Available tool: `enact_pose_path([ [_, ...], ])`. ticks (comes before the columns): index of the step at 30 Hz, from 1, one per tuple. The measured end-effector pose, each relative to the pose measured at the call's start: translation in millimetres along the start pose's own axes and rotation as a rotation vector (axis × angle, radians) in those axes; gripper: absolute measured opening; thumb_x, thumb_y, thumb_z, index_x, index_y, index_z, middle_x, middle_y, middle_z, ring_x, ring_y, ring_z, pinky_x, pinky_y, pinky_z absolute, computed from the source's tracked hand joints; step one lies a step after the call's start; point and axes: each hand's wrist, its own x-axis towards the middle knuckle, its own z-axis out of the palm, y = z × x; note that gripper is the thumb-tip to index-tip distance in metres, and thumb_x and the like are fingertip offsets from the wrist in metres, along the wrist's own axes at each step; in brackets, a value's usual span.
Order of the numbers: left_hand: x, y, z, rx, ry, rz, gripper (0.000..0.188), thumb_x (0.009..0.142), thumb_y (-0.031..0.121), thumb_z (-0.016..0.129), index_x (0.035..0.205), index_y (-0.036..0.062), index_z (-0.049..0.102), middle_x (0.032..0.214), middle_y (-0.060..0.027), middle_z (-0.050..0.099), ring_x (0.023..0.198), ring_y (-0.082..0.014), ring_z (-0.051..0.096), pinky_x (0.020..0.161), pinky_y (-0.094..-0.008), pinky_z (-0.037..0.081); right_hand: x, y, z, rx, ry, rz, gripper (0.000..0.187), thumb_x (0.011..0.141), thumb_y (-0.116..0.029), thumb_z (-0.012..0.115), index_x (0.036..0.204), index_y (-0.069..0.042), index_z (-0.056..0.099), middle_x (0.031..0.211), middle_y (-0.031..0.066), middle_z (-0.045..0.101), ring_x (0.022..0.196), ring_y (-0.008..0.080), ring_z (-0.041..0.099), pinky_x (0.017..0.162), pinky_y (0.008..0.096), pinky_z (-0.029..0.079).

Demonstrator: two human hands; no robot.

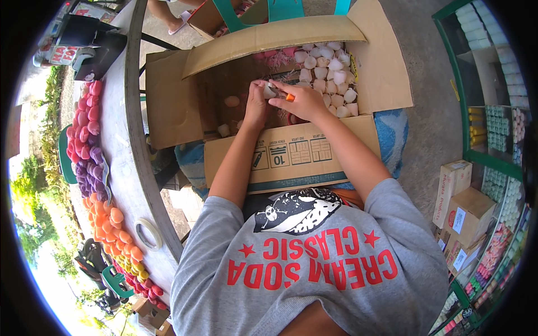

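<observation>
Both hands are together over an open cardboard box [291, 168]. My left hand [256, 105] has its fingers closed around a whitish eggshell [269, 91], partly hidden by the fingers. My right hand [302, 102] pinches a small tool with an orange handle [290, 97] against that shell; its working end is mostly covered. In the box's right half lie many white and pale brown eggshells [330, 73], packed close together. A loose brownish eggshell [231, 101] and a whitish one [224, 130] rest on the box's left side. Pink shreds [276, 60] show at the back.
On my left, a long grey table [131, 151] carries rows of pink, purple, orange, yellow and red shell-like pieces [106, 224] and a white tape roll [148, 234]. Green-framed shelves [464, 84] and stacked cartons [469, 215] stand right. A teal chair [284, 10] and another person's foot [176, 25] are ahead.
</observation>
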Motion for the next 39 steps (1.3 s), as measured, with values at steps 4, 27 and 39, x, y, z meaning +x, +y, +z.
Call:
enact_pose_path([
  [4, 13, -6, -23, -0.121, -0.134, -0.276, 0.03, 0.092, 0.039, 0.038, 0.099, 0.0118, 0.05, 0.078, -0.0014, 0.055, 0.067, -0.0129, 0.054, 0.058, -0.0267, 0.044, 1, 7, 7, -0.202, 0.049, -0.119, 0.046, 0.079, -0.041, 0.065, 0.124, -0.034, 0.056, 0.079, 0.0001, 0.064, 0.069, 0.0207, 0.063, 0.057, 0.034, 0.05],
  [27, 14, -12, -27, 0.149, 0.061, -0.249, 0.031, 0.091, 0.041, 0.043, 0.093, 0.0127, 0.055, 0.068, 0.0026, 0.05, 0.051, -0.0064, 0.044, 0.041, -0.0216, 0.033, -1, 1, 4, -0.303, 0.026, -0.154, 0.038, 0.088, -0.05, 0.049, 0.123, -0.038, 0.055, 0.068, 0.002, 0.058, 0.059, 0.0241, 0.06, 0.051, 0.0378, 0.048],
  [39, 11, -9, -20, 0.157, 0.061, -0.132, 0.023, 0.095, 0.034, 0.038, 0.096, 0.0148, 0.051, 0.073, 0.0028, 0.051, 0.052, -0.0055, 0.042, 0.048, -0.0215, 0.037, -1, -2, 3, -0.307, 0.112, -0.206, 0.035, 0.087, -0.047, 0.053, 0.121, -0.039, 0.057, 0.059, 0.0012, 0.05, 0.052, 0.0207, 0.055, 0.048, 0.035, 0.045],
])
